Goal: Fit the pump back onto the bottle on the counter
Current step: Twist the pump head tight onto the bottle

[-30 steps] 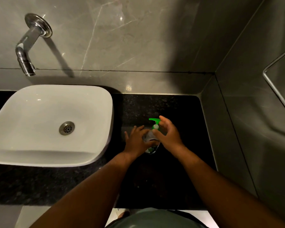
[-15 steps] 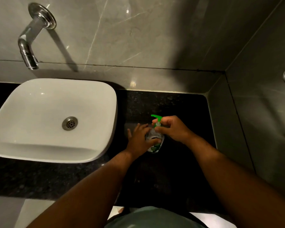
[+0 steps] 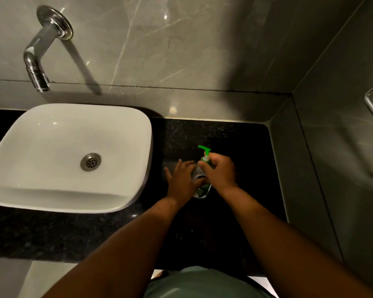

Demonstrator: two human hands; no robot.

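both hands meet at a small clear bottle [image 3: 199,186] standing upright on the black speckled counter [image 3: 235,143], to the right of the white basin [image 3: 125,130] and well apart from its rim. the left hand [image 3: 182,180] wraps the body of the bottle from the left side, its fingers [image 3: 186,165] spread and curled around the plastic, the thumb crossing the front near the printed green and dark label. the right hand [image 3: 221,171] is clenched around the bottle's neck from the right, gripping the collar of the green pump [image 3: 205,152] between thumb and fingertips. the pump sits on top of the bottle, its nozzle pointing up and to the left, away from the person, and its white stem shows just below the green head. whether the collar is fully screwed down cannot be told, since the right hand covers that joint.

the bottle stands roughly in the middle of the counter's free stretch, between the basin and the grey side wall [image 3: 332,147]. a chrome tap [image 3: 38,61] juts from the marble back wall [image 3: 181,50] above the basin's far left side, and a round metal drain [image 3: 91,161] sits in the basin's floor. both forearms are bare and reach in from the bottom of the view, over the front edge of the counter. a bit of grey-green clothing [image 3: 202,282] shows at the bottom centre.
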